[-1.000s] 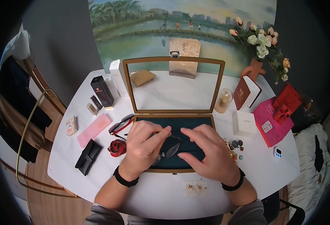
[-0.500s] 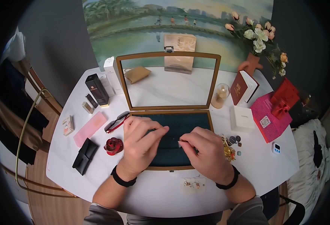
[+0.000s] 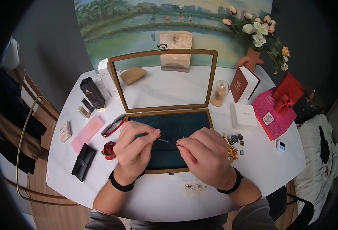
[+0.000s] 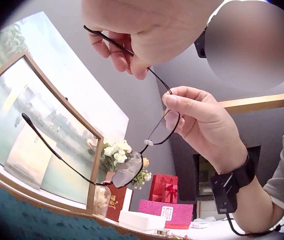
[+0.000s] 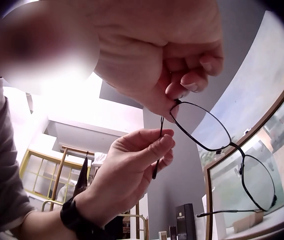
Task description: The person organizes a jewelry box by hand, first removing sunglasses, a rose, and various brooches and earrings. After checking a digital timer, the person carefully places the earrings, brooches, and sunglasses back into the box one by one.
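Observation:
Thin black-rimmed eyeglasses [image 4: 128, 171] hang between my two hands over a wooden box with a dark green cloth lining [image 3: 165, 159]. My left hand [image 3: 135, 145] pinches one temple between thumb and fingertips. With thumb and index finger, my right hand [image 3: 207, 150] grips the corner of the frame where that same temple meets the rim. In the right wrist view both lens rims [image 5: 202, 126] show, and the other temple [image 5: 227, 212] sticks out free. The box's glass lid [image 3: 164, 52] stands raised behind.
To the left lie red-framed sunglasses [image 3: 113, 125], a black pouch [image 3: 83, 161], a pink case [image 3: 87, 134] and a red flower ornament [image 3: 108, 150]. Gold jewelry [image 3: 232, 151] and a white box [image 3: 243, 116] sit at the right. Earrings on a card [image 3: 194, 186] lie in front.
My right hand, spread beside the glasses a second ago, has closed its fingertips on the frame. The left hand now pinches a temple that shows between the hands. The head view has shifted slightly.

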Tool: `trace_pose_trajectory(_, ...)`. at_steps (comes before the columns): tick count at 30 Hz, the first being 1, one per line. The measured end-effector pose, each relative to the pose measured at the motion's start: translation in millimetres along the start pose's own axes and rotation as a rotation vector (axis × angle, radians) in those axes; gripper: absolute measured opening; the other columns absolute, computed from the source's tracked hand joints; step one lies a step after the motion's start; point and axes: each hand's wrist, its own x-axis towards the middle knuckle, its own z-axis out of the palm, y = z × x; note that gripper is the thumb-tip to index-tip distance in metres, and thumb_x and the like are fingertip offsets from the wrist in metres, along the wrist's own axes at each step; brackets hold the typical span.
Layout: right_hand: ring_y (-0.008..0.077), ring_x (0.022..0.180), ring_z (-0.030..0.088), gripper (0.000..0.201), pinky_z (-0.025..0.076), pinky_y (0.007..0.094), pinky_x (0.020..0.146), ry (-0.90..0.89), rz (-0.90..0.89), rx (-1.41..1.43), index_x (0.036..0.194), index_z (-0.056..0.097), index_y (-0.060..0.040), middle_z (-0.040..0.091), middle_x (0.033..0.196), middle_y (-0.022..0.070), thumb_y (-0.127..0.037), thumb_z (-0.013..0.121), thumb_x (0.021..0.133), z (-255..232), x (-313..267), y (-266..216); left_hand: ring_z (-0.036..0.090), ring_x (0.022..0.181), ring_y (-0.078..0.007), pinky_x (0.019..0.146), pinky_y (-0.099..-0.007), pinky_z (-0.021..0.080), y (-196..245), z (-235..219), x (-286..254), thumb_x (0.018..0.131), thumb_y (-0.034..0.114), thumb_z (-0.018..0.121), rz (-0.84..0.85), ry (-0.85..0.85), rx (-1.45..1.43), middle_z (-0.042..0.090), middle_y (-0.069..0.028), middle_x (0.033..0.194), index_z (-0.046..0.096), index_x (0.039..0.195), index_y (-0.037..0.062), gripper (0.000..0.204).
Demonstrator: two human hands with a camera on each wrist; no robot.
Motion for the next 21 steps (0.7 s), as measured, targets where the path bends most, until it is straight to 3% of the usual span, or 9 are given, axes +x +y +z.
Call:
trace_pose_trajectory(4,0.0238,0.066,0.059,0.027,0.043,0.0372,0.058,-0.001,-0.006,-0.001,0.093,0.075,-0.003,0.062,0.079,0.0052,0.008,0.087,0.071,-1,0,-1,0.068,0.081,-0.0278,0.076,-0.0401,0.054,1,4,-5,0.078,-0.012,0.085,-0.072,0.002,-0.041,0.07,-0.0102,0.092,0.077,0.097,-0.0009,0.023)
trace_pose_trajectory(6,0.0228,0.069,0.056,0.024,0.041,0.038,0.062,0.003,-0.027,-0.002,0.095,0.07,-0.0035,0.055,0.081,0.004,0.003,0.084,0.077,-1,-2,-1,0.068,0.082,-0.0279,0.078,-0.0411,0.055,1,4,-3,0.079,-0.011,0.085,-0.056,-0.008,-0.026,0.07,-0.0102,0.092,0.077,0.097,-0.0006,0.022)
trace_pose_trajectory(17,0.0238,0.069,0.056,0.02,0.042,0.0383,0.062,-0.066,-0.008,-0.071,0.091,0.068,-0.0034,0.052,0.079,0.0052,0.001,0.083,0.079,-4,-3,-3,0.069,0.089,-0.0277,0.095,-0.0448,0.056,1,-1,-5,0.08,-0.007,0.084,-0.035,-0.062,0.033,0.072,-0.0095,0.093,0.081,0.099,0.0024,0.021)
trace_pose_trajectory(20,0.0266,0.067,0.058,0.016,0.044,0.0391,0.06,-0.103,0.08,-0.052,0.09,0.07,-0.002,0.057,0.078,0.0076,0.002,0.084,0.083,-1,-4,-2,0.069,0.099,-0.0276,0.103,-0.0464,0.052,6,-7,-3,0.08,-0.005,0.084,0.012,-0.151,0.156,0.073,-0.0075,0.097,0.082,0.101,0.0049,0.023)
trace_pose_trajectory(21,0.0281,0.064,0.058,0.013,0.046,0.0391,0.059,-0.088,0.148,-0.014,0.091,0.073,-0.0005,0.061,0.077,0.0092,0.002,0.084,0.084,1,-4,-1,0.067,0.108,-0.0286,0.107,-0.0466,0.049,6,-7,-3,0.08,-0.002,0.086,-0.011,-0.121,0.233,0.072,-0.0093,0.109,0.08,0.11,0.0054,0.031)
